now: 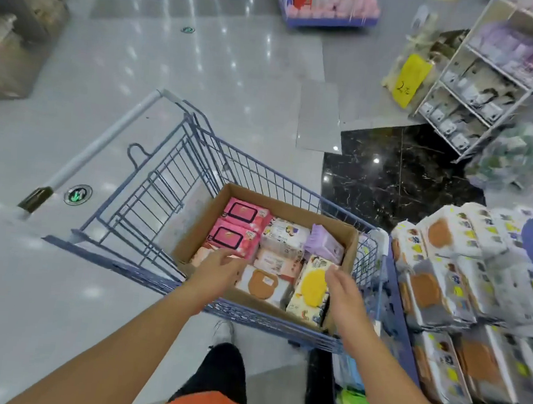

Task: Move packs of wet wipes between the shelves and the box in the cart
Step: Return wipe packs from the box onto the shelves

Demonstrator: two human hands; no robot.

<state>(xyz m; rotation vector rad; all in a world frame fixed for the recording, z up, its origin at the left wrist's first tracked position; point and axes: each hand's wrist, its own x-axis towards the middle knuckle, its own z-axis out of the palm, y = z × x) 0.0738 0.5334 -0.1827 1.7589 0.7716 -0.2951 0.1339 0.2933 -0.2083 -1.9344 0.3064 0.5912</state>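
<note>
A cardboard box (261,194) sits in a blue wire cart (150,191) and holds several wet wipe packs: pink ones (243,214), a white one with a brown lid (263,283), a yellow-lidded one (312,289) and a purple one (324,244). My left hand (220,267) hovers over the box's near left side, fingers apart, holding nothing. My right hand (341,289) is above the near right corner, next to the yellow-lidded pack, fingers loosely extended and empty.
Shelves on the right (464,283) carry stacked white wipe packs with brown lids. A white wire rack (481,91) with a yellow price sign (409,80) stands at the back right. Glossy floor spreads left; my foot (223,331) is below the cart.
</note>
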